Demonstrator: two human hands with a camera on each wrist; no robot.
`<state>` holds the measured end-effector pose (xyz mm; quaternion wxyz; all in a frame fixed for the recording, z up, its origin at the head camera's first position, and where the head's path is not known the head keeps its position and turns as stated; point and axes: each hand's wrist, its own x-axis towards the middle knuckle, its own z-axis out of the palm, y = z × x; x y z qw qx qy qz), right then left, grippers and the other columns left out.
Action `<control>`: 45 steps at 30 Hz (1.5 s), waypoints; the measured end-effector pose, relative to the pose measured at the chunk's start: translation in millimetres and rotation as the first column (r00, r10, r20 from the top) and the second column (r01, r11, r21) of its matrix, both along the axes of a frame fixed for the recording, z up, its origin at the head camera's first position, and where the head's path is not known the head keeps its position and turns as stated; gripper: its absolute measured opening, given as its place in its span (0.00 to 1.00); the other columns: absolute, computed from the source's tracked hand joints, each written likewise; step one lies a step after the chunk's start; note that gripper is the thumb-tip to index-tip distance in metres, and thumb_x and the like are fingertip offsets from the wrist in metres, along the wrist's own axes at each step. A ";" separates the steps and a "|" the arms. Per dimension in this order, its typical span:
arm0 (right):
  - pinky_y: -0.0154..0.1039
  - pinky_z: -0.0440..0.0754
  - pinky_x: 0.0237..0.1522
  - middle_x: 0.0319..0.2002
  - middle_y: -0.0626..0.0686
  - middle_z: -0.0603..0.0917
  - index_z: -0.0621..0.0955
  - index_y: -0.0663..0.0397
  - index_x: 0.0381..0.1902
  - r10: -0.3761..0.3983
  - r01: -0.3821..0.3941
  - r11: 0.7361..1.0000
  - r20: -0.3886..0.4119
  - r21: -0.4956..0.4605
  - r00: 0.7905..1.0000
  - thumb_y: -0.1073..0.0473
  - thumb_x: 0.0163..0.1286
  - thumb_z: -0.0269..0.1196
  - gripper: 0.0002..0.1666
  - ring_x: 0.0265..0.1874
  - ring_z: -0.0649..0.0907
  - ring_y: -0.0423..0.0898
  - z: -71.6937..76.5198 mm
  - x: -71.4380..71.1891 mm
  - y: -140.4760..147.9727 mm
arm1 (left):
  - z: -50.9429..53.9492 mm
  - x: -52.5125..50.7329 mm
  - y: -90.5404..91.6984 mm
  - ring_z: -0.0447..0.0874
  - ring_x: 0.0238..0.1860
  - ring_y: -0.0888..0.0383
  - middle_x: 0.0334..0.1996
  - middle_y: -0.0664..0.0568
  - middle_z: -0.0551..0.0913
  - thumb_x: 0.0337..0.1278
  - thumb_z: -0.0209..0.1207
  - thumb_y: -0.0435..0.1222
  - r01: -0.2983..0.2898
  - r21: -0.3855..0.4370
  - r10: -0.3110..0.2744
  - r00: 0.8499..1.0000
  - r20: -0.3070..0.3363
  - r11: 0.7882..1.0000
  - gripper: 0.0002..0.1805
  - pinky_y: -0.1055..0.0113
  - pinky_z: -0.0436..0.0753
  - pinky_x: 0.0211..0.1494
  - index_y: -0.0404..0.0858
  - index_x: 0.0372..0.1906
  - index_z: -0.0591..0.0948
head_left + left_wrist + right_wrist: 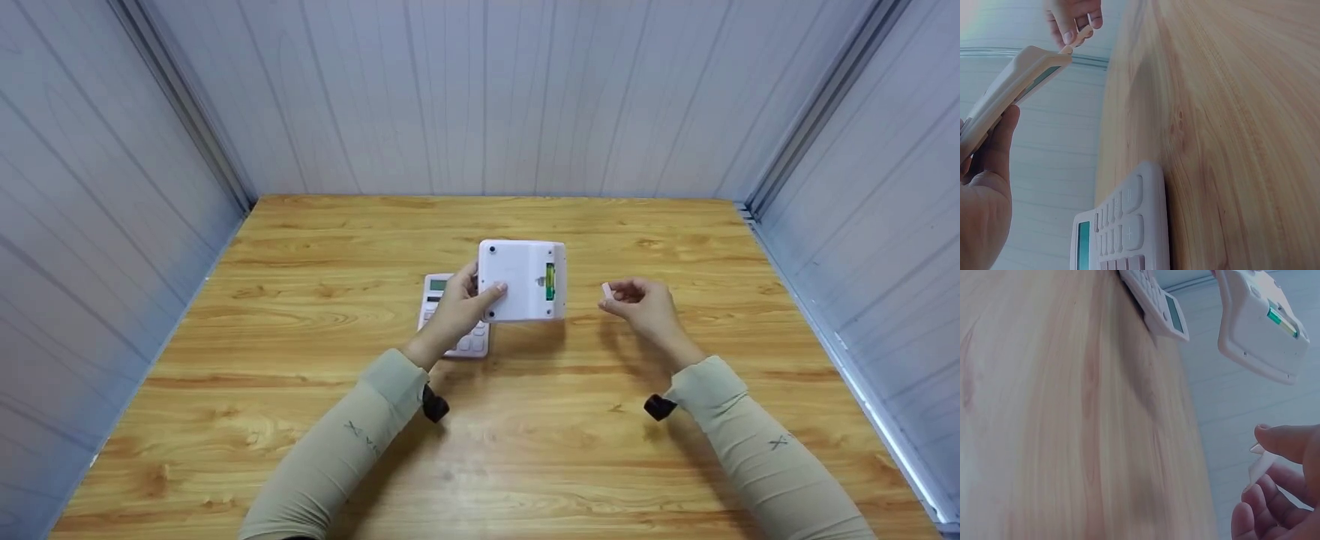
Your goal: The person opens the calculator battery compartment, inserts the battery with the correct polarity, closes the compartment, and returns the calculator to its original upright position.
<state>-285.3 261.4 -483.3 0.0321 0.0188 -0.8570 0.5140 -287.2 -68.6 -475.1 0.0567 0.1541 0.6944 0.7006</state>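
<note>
My left hand (461, 306) grips a white calculator (517, 281) by its left side, thumb across the back, which faces up. Near its right edge the battery slot lies uncovered, and a green and yellow battery (550, 281) sits inside. To the right, my right hand (646, 306) pinches a small white battery cover (1262, 467) between thumb and fingers, apart from the calculator. A second white calculator (471, 343) lies keys up on the table beneath my left hand, which hides part of it. Its grey-green screen (1083, 246) shows in the left wrist view.
The wooden table (315, 322) carries the second calculator left of its middle. Pale panelled walls (480, 97) close in the back and both sides. A dark wrist camera (435, 405) hangs under the left cuff, another dark camera (660, 407) under the right.
</note>
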 end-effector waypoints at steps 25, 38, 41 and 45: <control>0.25 0.85 0.41 0.40 0.47 0.85 0.84 0.70 0.58 -0.018 0.027 0.983 0.053 -0.179 0.998 0.64 0.70 0.76 0.23 0.41 0.83 0.40 17.2 8.0 -33.0 | -0.3 2.4 1.2 0.89 0.63 0.42 0.64 0.35 0.85 0.79 0.59 0.31 -0.001 0.010 0.001 1.000 0.009 1.000 0.31 0.51 0.92 0.60 0.36 0.81 0.68; 0.28 0.87 0.43 0.42 0.49 0.85 0.84 0.69 0.58 0.002 0.012 0.970 0.054 -0.245 0.999 0.64 0.70 0.76 0.22 0.42 0.83 0.42 23.7 12.0 -46.1 | 0.0 1.5 1.4 0.90 0.61 0.44 0.62 0.36 0.86 0.79 0.60 0.31 -0.010 -0.004 0.010 1.000 0.010 1.000 0.31 0.53 0.93 0.59 0.37 0.81 0.69; 0.28 0.88 0.43 0.42 0.49 0.85 0.84 0.69 0.57 0.007 0.007 0.967 0.053 -0.253 0.999 0.64 0.70 0.76 0.22 0.42 0.84 0.42 25.3 12.9 -48.8 | -0.5 1.4 1.6 0.90 0.61 0.44 0.62 0.36 0.86 0.79 0.60 0.31 -0.006 0.001 0.006 1.000 0.008 1.000 0.31 0.53 0.93 0.59 0.37 0.81 0.69; 0.30 0.89 0.44 0.41 0.49 0.85 0.84 0.70 0.57 0.015 0.004 0.959 0.065 -0.284 0.998 0.64 0.70 0.76 0.22 0.41 0.83 0.42 28.1 13.8 -51.9 | -0.7 1.5 2.2 0.90 0.60 0.44 0.62 0.34 0.86 0.79 0.60 0.31 -0.001 0.014 0.001 1.000 0.002 1.000 0.30 0.52 0.93 0.59 0.36 0.80 0.69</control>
